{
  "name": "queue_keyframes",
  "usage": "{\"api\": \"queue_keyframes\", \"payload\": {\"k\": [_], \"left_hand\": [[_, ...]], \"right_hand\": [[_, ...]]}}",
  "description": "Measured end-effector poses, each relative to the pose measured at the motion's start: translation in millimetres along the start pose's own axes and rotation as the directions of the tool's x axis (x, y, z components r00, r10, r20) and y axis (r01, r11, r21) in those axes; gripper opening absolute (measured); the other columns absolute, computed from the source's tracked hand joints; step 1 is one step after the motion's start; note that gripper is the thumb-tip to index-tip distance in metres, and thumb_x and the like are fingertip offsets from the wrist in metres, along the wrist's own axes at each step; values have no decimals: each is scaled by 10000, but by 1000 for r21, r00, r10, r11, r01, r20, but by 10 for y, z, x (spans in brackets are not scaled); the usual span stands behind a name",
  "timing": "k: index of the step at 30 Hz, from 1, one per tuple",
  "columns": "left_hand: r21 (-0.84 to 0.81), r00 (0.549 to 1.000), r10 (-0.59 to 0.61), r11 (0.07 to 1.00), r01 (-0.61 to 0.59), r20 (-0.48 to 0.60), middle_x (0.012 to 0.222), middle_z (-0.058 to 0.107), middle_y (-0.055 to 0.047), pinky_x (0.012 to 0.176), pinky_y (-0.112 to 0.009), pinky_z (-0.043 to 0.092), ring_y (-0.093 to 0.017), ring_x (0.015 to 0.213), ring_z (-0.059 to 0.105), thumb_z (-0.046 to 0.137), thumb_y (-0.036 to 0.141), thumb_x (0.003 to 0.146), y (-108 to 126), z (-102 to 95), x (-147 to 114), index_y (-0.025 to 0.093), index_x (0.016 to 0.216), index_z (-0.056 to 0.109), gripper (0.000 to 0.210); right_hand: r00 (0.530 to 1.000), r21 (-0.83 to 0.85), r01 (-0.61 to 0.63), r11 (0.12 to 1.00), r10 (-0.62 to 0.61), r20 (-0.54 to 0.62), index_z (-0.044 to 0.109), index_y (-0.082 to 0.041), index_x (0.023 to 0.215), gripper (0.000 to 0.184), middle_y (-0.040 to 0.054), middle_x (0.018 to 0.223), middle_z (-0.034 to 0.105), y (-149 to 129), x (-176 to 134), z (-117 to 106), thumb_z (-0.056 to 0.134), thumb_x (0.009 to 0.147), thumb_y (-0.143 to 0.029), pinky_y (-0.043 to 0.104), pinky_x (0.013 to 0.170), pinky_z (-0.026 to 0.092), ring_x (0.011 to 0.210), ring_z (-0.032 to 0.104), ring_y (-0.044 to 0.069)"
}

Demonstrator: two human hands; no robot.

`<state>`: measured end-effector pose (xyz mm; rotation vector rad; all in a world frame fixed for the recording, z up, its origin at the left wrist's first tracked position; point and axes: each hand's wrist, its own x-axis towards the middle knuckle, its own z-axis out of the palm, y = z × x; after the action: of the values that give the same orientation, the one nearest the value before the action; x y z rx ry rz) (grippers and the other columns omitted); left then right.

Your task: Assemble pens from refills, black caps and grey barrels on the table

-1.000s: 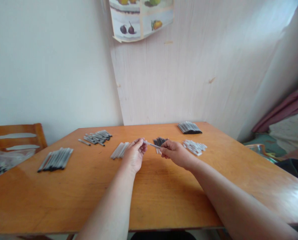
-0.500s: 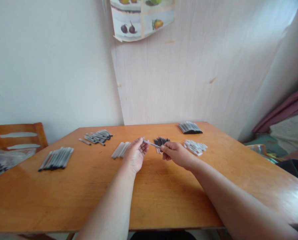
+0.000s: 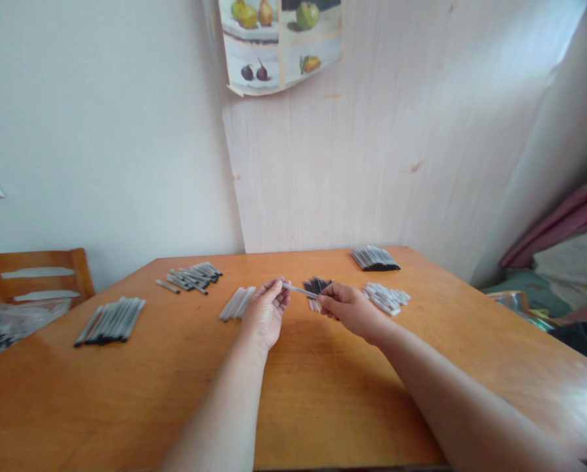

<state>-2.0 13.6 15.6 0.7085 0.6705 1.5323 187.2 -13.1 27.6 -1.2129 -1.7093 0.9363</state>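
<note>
Work position: L hand and R hand up front, ctr. of wooden tbl. Slim pale tube spans the gap btwn them, slightly tilted, R end lower in view.

L hand: my thumb and fingertips are clamped on the L end of the tube; rest of the fingers curl loosely, palm partly visible. R hand: my thumb and index finger are clamped on the R end; other fingers fold under, partly hidden. Exact fit of parts inside my grip: can't tell, too small.

Surroundings, L to R:
- Near L: row of black-ended pens, side by side.
- Far L: loose heap of pens, black ends mostly twd R, one pen just apart on its L side.
- Just beside L hand: clear tubes, laid parallel, partly behind hand.
- Beyond the gap, near R hand: dark slim parts w/ pale ends, partly covered.
- Just past R hand: pile of white pcs.
- Far R: stacked pens, black ends twd me.

Periphery: wooden chair and plastic bag at L edge; fruit pictures on back wall.
</note>
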Motion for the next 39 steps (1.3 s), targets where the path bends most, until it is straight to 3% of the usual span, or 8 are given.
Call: {"api": "queue_keyframes", "payload": {"k": [9,15,21,30,39], "left_hand": [[-39,999,-20,999,21,29,871,716,-68,719,-231,504,-131,809,666,711,163,731,25,-2,-7,153,879,670,154],[-62,999,6,998,-9,-44,849,712,-63,741,-242,513,-128,802,671,702,138,739,-3,-41,38,150,856,664,123],[-84,999,-21,996,18,-39,854,711,-67,755,-250,519,-134,829,668,681,124,754,13,-23,21,146,846,669,95],[-106,999,-42,993,43,13,898,718,-69,787,-250,513,-132,857,663,694,128,749,55,-1,-16,157,866,680,122],[-96,998,-41,994,46,51,936,721,-68,806,-248,501,-131,891,663,696,150,760,77,0,-29,159,875,684,116]], "right_hand": [[998,53,-26,998,23,54,560,-184,741,289,20,627,630,67,18,8,480,885,-422,229,560,428,557,545,116],[1000,108,-15,994,16,-4,550,-180,900,198,5,701,625,-35,-14,17,646,773,-297,227,569,417,612,547,115],[1000,65,-15,998,15,-10,545,-176,794,108,1,654,589,-64,-9,3,571,821,-277,221,561,405,589,521,105],[999,67,-30,997,28,34,536,-187,738,220,16,638,619,30,9,-11,513,868,-363,228,559,419,561,531,109],[989,128,-112,985,98,111,566,-164,774,328,18,604,605,-28,-24,-56,484,891,-460,203,480,346,511,495,89]]}}
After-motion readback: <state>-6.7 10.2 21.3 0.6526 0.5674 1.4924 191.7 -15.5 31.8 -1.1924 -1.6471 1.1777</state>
